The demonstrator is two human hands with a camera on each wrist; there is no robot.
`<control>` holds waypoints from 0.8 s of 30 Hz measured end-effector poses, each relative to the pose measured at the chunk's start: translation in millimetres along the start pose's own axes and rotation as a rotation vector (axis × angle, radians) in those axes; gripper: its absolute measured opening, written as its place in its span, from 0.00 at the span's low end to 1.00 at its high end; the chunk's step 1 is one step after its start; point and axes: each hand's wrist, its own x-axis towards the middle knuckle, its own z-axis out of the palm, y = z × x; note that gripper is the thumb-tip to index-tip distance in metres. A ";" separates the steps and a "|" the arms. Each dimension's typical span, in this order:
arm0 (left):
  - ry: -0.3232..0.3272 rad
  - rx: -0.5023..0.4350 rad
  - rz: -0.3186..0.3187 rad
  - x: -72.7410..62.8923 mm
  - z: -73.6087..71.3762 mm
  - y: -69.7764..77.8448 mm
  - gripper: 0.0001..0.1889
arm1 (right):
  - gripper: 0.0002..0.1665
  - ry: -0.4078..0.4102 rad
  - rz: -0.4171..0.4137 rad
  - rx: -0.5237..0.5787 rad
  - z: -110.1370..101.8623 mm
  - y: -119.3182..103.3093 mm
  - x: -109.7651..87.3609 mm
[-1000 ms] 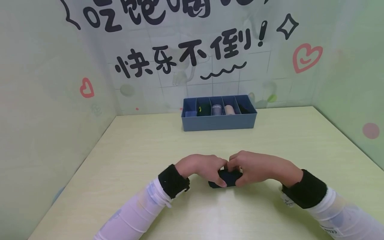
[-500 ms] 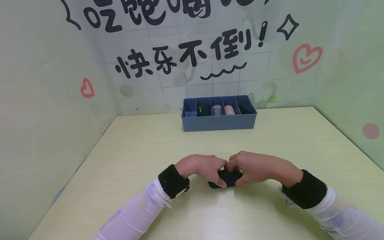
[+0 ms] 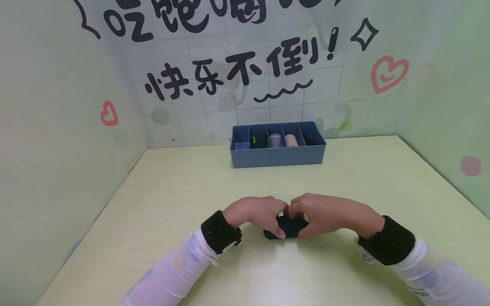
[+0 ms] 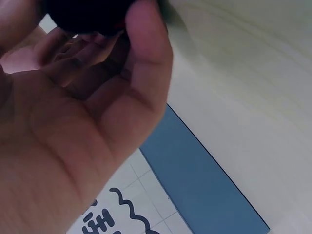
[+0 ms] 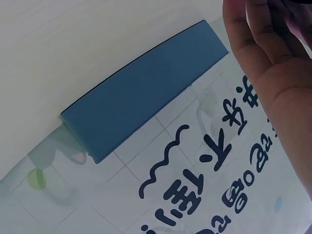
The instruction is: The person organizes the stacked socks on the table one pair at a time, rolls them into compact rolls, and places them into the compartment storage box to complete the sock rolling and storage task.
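A small dark navy bundle, which looks like folded cloth, lies on the pale table in front of me. My left hand pinches its left side, thumb along the near edge and fingers behind. From the other side my right hand grips it the same way, and the two hands' fingertips meet at its far edge. In the left wrist view the dark bundle sits between the fingers of the left hand. Only a sliver of it shows past the right hand in the right wrist view.
At the back of the table a blue divided box stands against the printed wall. Its compartments hold several rolled items, among them a grey-blue roll and a pale pink roll. Side walls flank the table.
The head view has shifted very slightly. Both hands keep the same hold on the dark bundle, with no visible movement of the fingers.
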 end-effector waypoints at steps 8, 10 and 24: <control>0.216 0.084 -0.167 -13.8 -20.9 -15.1 0.16 | 0.32 0.000 0.128 -0.082 -8.5 6.3 -1.4; 0.328 0.073 -0.240 -21.1 -34.9 -22.9 0.21 | 0.33 -0.011 0.145 -0.101 -10.7 9.5 -2.7; 0.825 -0.118 -0.580 8.5 -130.0 -88.2 0.38 | 0.21 -0.083 0.199 -0.111 -3.8 8.4 -4.9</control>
